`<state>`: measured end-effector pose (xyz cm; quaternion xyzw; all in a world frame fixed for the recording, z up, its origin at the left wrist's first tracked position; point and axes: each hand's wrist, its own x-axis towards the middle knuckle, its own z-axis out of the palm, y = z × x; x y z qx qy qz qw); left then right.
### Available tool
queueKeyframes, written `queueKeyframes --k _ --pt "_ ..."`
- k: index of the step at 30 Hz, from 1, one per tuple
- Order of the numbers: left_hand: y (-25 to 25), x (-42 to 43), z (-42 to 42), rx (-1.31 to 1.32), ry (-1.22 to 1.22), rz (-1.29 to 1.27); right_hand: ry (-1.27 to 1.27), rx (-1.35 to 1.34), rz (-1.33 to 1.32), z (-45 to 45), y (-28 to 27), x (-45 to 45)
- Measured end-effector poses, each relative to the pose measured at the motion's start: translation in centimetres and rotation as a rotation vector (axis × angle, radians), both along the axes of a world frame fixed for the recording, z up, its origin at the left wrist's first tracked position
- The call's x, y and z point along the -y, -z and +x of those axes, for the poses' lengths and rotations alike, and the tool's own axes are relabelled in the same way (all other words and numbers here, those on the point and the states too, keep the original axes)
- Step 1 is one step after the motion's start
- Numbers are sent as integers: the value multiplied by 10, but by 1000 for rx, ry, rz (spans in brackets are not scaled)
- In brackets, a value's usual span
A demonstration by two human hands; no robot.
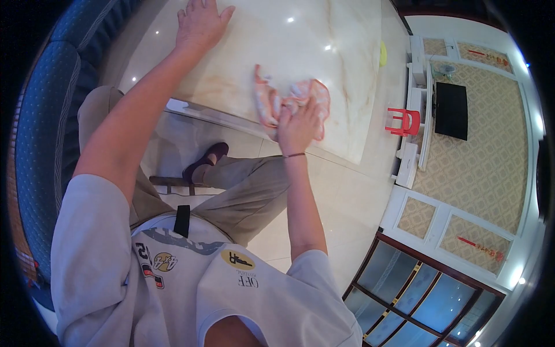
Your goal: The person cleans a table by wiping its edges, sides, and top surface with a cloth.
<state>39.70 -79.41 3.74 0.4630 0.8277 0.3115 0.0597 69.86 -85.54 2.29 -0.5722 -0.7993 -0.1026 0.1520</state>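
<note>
My left hand [202, 26] lies flat on the glossy marble-patterned table [231, 55], its fingers spread and holding nothing. Further right on the same top, my right hand [298, 127] presses down on a crumpled pink-and-white cloth [267, 104]. The fingers of that hand curve over the cloth, and its folds bunch up around them. Part of the cloth is hidden beneath the palm. A thin dark band [294, 155] circles my right wrist.
A blue sofa [46, 121] runs along the left. My legs are by the table's near edge [219, 117]. Beyond the table stand a red plastic chair [411, 122], a white cabinet [408, 165] and a television [451, 111]. Glass-paned doors [430, 298] are at lower right.
</note>
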Motion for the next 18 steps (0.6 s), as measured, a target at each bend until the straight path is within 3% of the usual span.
queueKeyframes --k 4,10,12,14,16,18 --pt "-4 2 1 -14 0 -1 -141 64 -31 -62 -2 13" --pt "1 -2 3 -112 -16 71 -438 -126 -183 -159 -17 45" --pt "31 -12 -8 -205 -33 103 -450 -147 -190 -168 -12 49" --pt "24 -14 -9 -297 -43 137 -456 -167 -197 -164 -11 47" --pt "12 -12 -10 -130 26 -63 -545 -147 -213 -142 -11 40" --pt "9 -7 -4 -116 15 -11 -529 -112 -232 -114 -17 34"
